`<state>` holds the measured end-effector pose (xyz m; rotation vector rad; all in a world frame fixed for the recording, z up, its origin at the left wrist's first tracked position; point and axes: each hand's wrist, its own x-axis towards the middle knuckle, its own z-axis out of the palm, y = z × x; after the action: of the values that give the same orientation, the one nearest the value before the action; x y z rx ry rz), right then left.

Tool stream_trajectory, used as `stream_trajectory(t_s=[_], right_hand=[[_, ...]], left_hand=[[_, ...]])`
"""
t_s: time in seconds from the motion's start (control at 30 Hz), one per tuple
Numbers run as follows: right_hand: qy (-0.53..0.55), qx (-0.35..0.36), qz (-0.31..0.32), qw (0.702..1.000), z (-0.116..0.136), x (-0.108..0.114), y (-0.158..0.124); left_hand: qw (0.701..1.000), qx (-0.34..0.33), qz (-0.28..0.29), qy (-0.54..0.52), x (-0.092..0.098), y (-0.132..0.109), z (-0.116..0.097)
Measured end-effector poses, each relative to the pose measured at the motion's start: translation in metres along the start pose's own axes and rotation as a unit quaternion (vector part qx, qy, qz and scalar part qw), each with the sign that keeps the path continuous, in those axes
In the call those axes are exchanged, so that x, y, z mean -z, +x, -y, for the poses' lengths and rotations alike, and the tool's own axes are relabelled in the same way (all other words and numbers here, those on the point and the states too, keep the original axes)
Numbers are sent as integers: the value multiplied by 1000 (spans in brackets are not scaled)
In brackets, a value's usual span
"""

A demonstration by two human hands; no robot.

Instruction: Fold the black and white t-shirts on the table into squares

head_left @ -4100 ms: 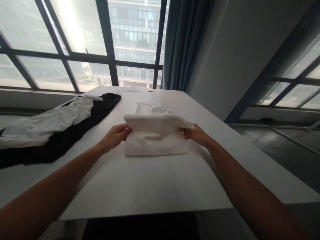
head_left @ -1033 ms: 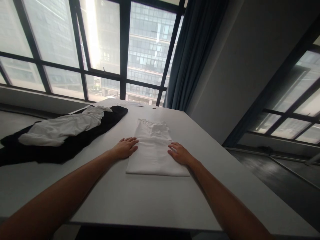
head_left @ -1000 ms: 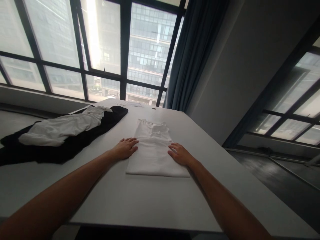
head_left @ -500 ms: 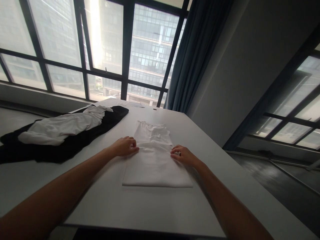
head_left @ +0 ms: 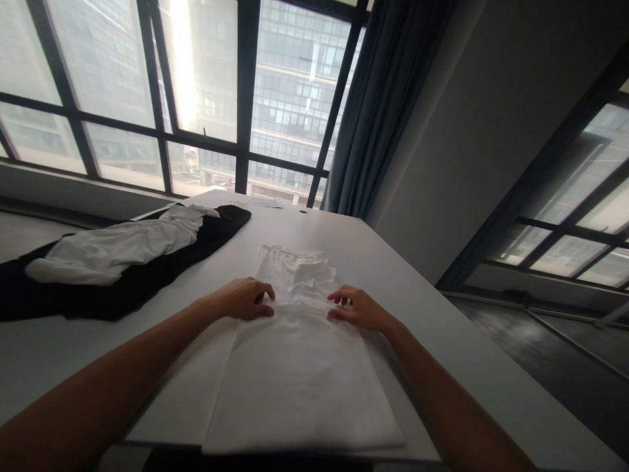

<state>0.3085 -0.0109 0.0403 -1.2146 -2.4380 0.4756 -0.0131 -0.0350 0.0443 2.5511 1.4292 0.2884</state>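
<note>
A white folded garment (head_left: 307,380) lies lengthwise before me on the white table. Its near half is smooth, while the far end is bunched into wrinkles; which kind of garment it is I cannot tell. My left hand (head_left: 246,298) is at its left side, thumb and fingers apart, with the tips at the cloth. On the opposite side, my right hand (head_left: 358,308) has its fingers bent and parted from the thumb, tips over the garment's right edge. No cloth shows pinched in either hand.
Left of the garment, a white crumpled cloth (head_left: 122,246) rests on black fabric (head_left: 162,282). Papers (head_left: 265,202) lie at the far end of the white table (head_left: 393,282). Beyond are windows and a blue curtain (head_left: 378,118). The table's front edge is close to me.
The garment has slid toward me, its near hem now at the table's front edge. Both hands now sit nearer its wrinkled part, and the gap between thumb and fingers has widened.
</note>
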Motion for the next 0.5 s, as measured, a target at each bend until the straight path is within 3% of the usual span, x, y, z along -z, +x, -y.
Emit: stream_trajectory(t_s=[0.17,0.33,0.5], right_hand=[[24,48,4,999,5,-11,5],[81,8,-13,997,10,-10,4],[78,-2,-40,996,12,-12,5]], left_hand=[[998,-41,-29,-43,-4,2,-5],[992,-28,-60,-108,2,0,-12],[994,-2,-71,-77,1,1,-12]])
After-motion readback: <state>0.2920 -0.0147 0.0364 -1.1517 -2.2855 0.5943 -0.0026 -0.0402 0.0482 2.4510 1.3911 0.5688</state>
